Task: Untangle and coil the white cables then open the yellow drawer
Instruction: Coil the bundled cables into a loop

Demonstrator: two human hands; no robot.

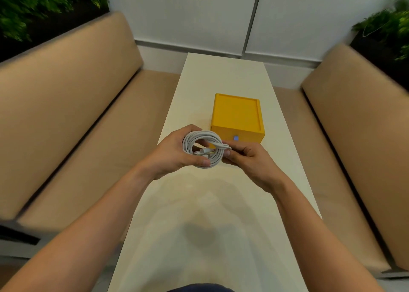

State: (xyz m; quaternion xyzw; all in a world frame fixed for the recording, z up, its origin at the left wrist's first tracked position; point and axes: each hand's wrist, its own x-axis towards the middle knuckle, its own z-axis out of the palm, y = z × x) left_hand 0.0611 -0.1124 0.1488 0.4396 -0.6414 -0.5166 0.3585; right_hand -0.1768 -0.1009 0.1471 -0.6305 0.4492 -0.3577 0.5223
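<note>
Cables: white, wound into a round coil of several loops, held above the worktop between both hands, just in front of the drawer's near left corner; plug ends lie across the inside of the coil
Left hand: grips the coil's left side, thumb laid over the lower edge, fingers curled round the far edge
Right hand: pinches the coil's right side, where a strand crosses over the loops; the other fingers are curled in
Drawer: a yellow box standing on the worktop beyond the hands, a little right of centre; its front sits flush and closed
Tab: small, pale blue, on the drawer's front face, just above the right hand
Worktop: long, cream, running from the person to the far wall; a soft shadow lies on its near part
Benches: tan, padded, one along each side of the worktop
Plants: green foliage in both upper corners
Wall: white panels at the far end
</note>
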